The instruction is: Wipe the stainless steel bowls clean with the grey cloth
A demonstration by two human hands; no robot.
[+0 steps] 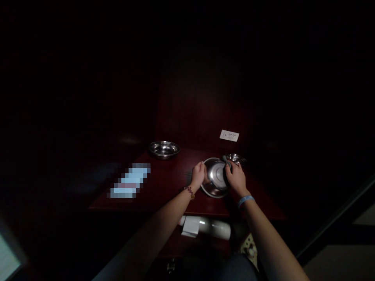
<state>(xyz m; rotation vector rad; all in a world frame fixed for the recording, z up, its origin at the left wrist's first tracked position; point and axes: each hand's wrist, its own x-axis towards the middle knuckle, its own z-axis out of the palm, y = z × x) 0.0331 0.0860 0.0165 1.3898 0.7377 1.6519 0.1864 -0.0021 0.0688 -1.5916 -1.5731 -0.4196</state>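
A shiny metal bowl [215, 173] is tilted over the red-brown table, its outer base turned towards me. My left hand [198, 175] is closed on the bowl's left rim, a beaded bracelet at the wrist. Against the bowl's right side, my right hand [236, 177] is closed around a dark grey cloth [226, 160] pressed to the metal. Much of the cloth is hidden by the fingers, and its exact kind is hard to make out. A blue band circles the right wrist. Behind the right hand stands another metal bowl [236, 158], partly covered.
A metal bowl [164, 149] stands at the table's [166, 187] back left. A pixelated bright patch [131, 180] lies left. A white socket panel [229, 135] is on the back wall. Below the front edge, a white cylindrical item [215, 228] lies on a shelf. Surroundings are very dark.
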